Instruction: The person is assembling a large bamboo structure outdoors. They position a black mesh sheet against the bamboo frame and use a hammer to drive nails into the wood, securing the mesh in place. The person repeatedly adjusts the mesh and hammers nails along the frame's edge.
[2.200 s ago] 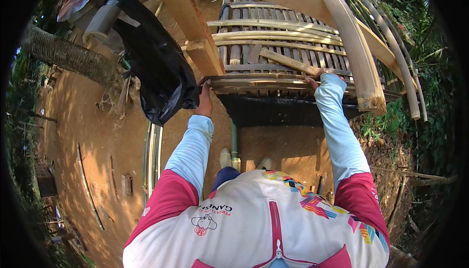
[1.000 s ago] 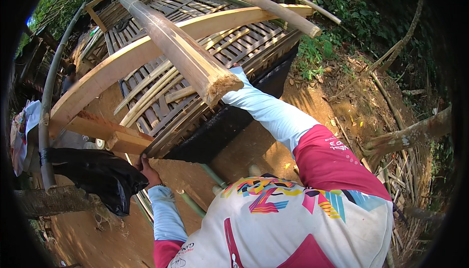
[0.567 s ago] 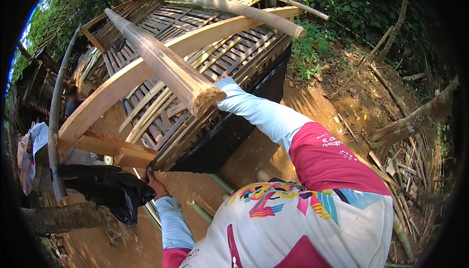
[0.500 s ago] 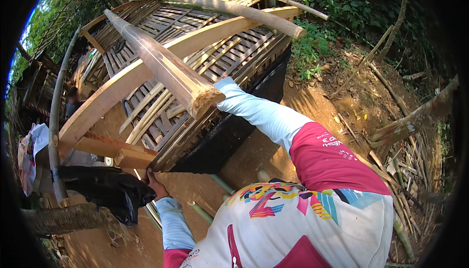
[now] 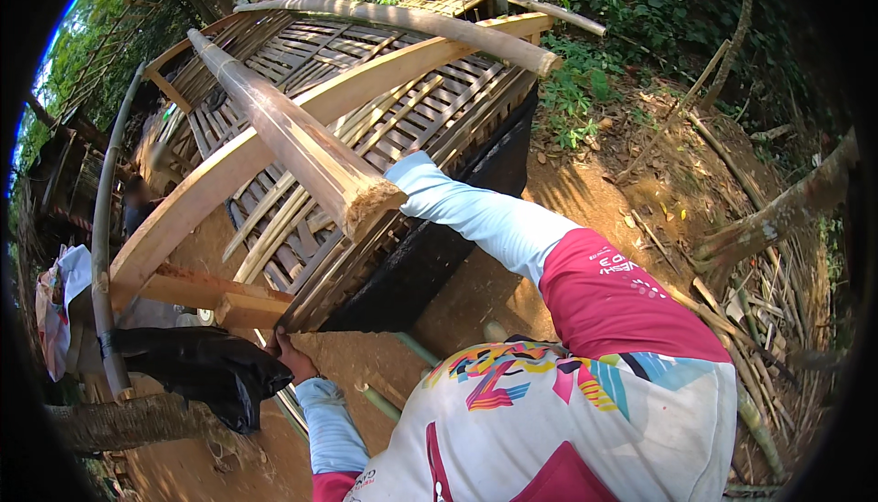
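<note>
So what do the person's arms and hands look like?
The light-blue sleeves are wrinkled and turn magenta higher up. White lettering and dots mark the right upper sleeve. The left hand wears no glove; too little of the right hand shows to tell.

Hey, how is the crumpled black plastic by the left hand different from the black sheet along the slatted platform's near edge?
The black plastic is bunched and creased, while the black sheet looks smoother. The plastic hangs from a leaning pole left of the left hand; the sheet hangs along the slatted platform's edge, partly behind the right sleeve. Both are black.
</note>
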Tool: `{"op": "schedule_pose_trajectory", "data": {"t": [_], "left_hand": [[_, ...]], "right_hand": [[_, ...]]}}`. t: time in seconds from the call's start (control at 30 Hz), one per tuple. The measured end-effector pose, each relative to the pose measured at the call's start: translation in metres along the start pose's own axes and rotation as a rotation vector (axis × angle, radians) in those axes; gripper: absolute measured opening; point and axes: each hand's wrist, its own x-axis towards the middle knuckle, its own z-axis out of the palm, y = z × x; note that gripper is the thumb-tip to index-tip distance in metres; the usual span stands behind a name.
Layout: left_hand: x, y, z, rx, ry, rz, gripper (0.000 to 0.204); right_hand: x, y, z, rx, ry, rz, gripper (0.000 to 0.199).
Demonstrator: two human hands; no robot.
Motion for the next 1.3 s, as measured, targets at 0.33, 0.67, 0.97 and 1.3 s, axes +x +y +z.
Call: {"op": "schedule_pose_trajectory", "data": {"t": [0.33,0.67,0.97,1.3], "left_hand": [[0.012,-0.018,-0.009,-0.009,0.012,0.002,0.027],[0.002,0.006,-0.001,0.164,-0.019,-0.086,0.035],[0.009,-0.015,-0.012,0.135,-0.011,-0.015,0.033],[0.014,-0.028,-0.009,0.129,0.0,-0.052,0.035]], "right_hand": [[-0.016,-0.009,-0.022,-0.023,0.024,-0.111,0.048],[-0.002,0.008,0.022,0.095,0.441,-0.244,0.034],[-0.012,-0.015,-0.011,-0.063,0.109,-0.202,0.029],[0.033,0.032,0.067,-0.159,0.453,-0.238,0.036]]}}
